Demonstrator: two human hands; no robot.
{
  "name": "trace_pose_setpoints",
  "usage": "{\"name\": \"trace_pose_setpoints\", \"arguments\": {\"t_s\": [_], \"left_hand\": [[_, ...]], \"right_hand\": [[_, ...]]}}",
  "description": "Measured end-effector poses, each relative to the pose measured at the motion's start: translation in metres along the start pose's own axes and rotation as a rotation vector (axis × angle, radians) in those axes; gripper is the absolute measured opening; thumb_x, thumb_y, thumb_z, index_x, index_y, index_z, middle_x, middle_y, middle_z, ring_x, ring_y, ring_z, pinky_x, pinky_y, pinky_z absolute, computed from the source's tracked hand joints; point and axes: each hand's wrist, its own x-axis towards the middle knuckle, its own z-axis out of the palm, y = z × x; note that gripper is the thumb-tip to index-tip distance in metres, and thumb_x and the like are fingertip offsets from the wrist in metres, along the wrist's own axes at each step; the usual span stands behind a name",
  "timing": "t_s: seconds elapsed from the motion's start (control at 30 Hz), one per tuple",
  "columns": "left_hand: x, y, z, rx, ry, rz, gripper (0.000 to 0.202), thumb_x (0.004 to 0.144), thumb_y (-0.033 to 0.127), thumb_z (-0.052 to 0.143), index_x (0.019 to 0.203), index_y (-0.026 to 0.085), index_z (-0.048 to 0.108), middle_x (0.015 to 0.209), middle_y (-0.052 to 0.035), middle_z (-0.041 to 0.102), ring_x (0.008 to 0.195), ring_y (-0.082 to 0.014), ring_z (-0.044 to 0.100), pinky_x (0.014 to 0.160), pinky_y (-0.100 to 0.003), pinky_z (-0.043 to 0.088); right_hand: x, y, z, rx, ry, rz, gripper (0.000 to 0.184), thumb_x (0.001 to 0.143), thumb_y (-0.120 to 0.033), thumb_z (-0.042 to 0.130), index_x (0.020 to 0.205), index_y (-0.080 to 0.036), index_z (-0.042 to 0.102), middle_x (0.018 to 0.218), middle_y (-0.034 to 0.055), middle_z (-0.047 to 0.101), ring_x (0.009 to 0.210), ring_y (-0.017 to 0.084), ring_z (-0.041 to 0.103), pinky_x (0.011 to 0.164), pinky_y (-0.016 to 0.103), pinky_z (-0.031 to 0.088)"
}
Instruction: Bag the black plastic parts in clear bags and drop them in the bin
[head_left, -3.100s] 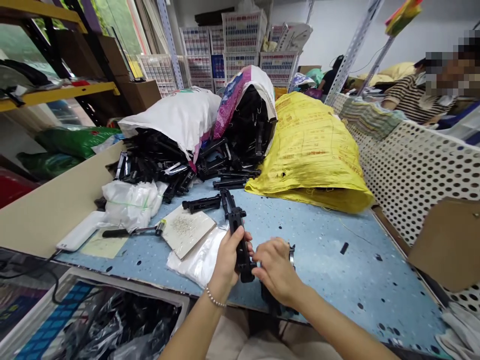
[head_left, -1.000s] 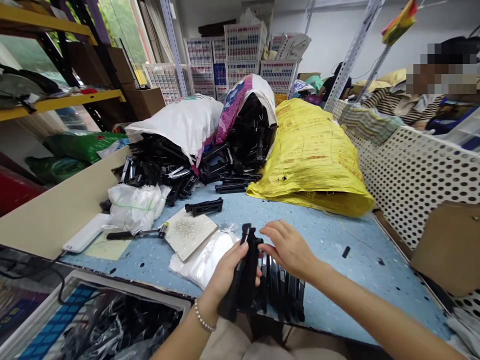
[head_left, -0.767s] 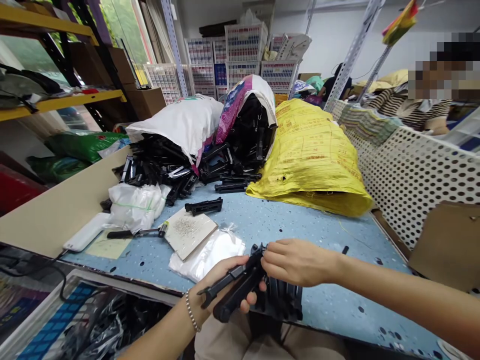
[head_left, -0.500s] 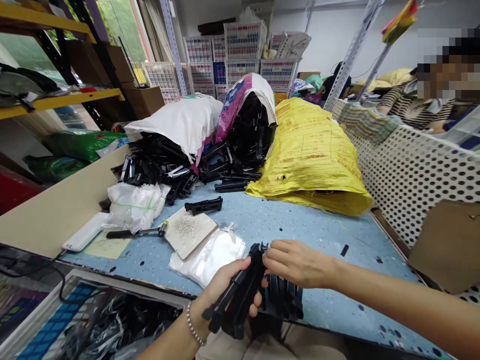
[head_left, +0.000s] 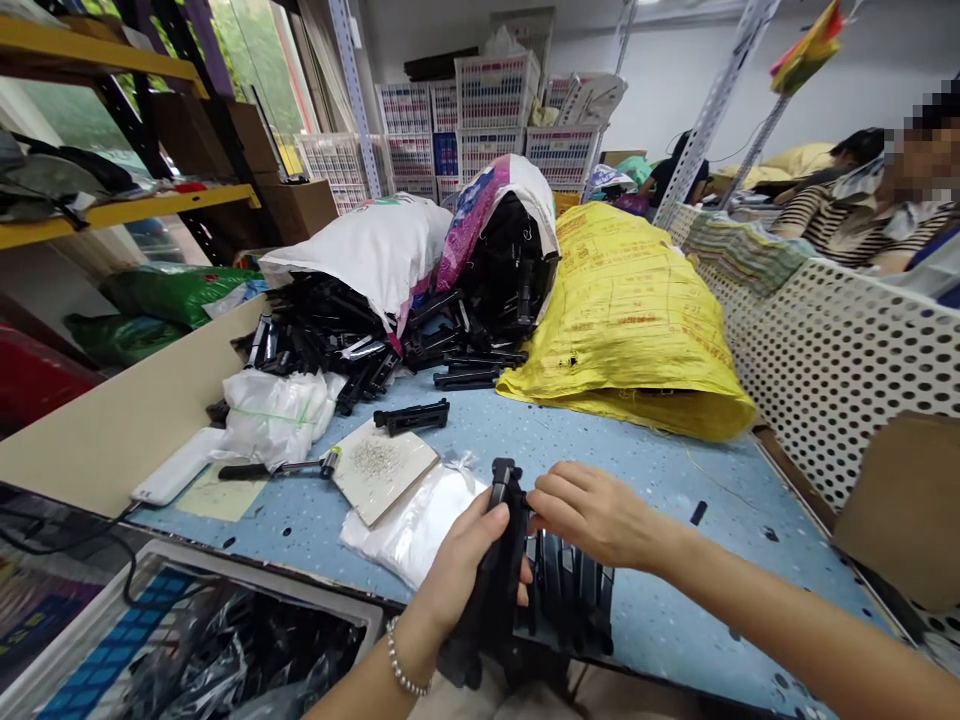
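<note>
My left hand (head_left: 459, 555) is wrapped round a long black plastic part (head_left: 496, 575), tilted with its far end up, over the table's front edge. At that part's upper end, the bent fingers of my right hand (head_left: 592, 512) press against its right side; anything small between them is hidden. Several similar black parts (head_left: 576, 590) lie side by side beneath my right hand. To the left is a stack of clear plastic bags (head_left: 405, 535), partly under a pale square board (head_left: 384, 470) covered with tiny specks. One more black part (head_left: 411, 416) rests on the board's far edge.
A black-handled tool (head_left: 279, 469) lies left of the board, near bundled bags (head_left: 277, 415). White sacks (head_left: 367, 245) spill black parts at the back, beside a yellow sack (head_left: 630, 320). A perforated white panel (head_left: 847, 350) borders the right. A crate (head_left: 375, 620) stands front left.
The black part in my left hand has turned more upright, its upper end slightly left and higher. My right fingers stay at that end. The view has shifted slightly.
</note>
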Motion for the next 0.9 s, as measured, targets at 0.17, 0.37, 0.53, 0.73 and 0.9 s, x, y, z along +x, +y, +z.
{"name": "trace_pose_setpoints", "arguments": {"t_s": [0.17, 0.37, 0.53, 0.73, 0.9], "left_hand": [[0.000, 0.009, 0.002, -0.035, -0.059, -0.093, 0.040, 0.075, 0.052, 0.062, 0.094, 0.016, 0.057, 0.080, -0.0077, 0.067, 0.047, -0.0139, 0.062, 0.041, -0.022, 0.046], [0.001, 0.008, 0.000, -0.041, -0.035, -0.135, 0.046, 0.075, 0.057, 0.060, 0.094, 0.016, 0.056, 0.067, -0.0053, 0.066, 0.043, -0.0133, 0.059, 0.040, -0.020, 0.043], [0.002, 0.006, -0.004, 0.021, -0.048, -0.140, 0.048, 0.077, 0.057, 0.056, 0.097, 0.014, 0.055, 0.069, -0.0057, 0.065, 0.043, -0.0130, 0.059, 0.039, -0.019, 0.042], [0.000, 0.000, 0.000, 0.089, 0.008, -0.043, 0.053, 0.080, 0.055, 0.054, 0.115, 0.016, 0.049, 0.062, -0.0011, 0.061, 0.044, -0.0129, 0.057, 0.042, -0.020, 0.043], [-0.002, -0.013, 0.007, 0.160, 0.096, 0.089, 0.059, 0.083, 0.052, 0.054, 0.131, 0.020, 0.039, 0.064, 0.0028, 0.057, 0.048, -0.0116, 0.056, 0.047, -0.022, 0.047]], "right_hand": [[0.004, 0.008, -0.008, -0.149, -0.127, -0.169, 0.021, 0.094, -0.021, 0.040, 0.082, -0.021, 0.057, 0.074, 0.0036, 0.058, 0.065, 0.018, 0.046, 0.058, 0.033, 0.031], [0.008, 0.004, 0.000, -0.181, -0.117, -0.099, 0.026, 0.096, -0.029, 0.039, 0.081, -0.019, 0.056, 0.071, 0.0037, 0.056, 0.065, 0.018, 0.044, 0.059, 0.033, 0.029], [0.007, 0.003, 0.007, -0.138, -0.121, -0.088, 0.029, 0.097, -0.031, 0.039, 0.076, -0.018, 0.053, 0.069, 0.0030, 0.054, 0.064, 0.017, 0.044, 0.058, 0.032, 0.029], [0.000, 0.000, 0.025, -0.102, 0.022, 0.008, 0.027, 0.096, -0.031, 0.039, 0.075, -0.018, 0.052, 0.067, 0.0027, 0.051, 0.061, 0.016, 0.044, 0.056, 0.031, 0.031], [-0.006, 0.000, 0.047, 0.013, 0.140, 0.115, 0.023, 0.096, -0.029, 0.040, 0.083, -0.017, 0.054, 0.068, 0.0036, 0.053, 0.062, 0.017, 0.046, 0.057, 0.030, 0.035]]}}
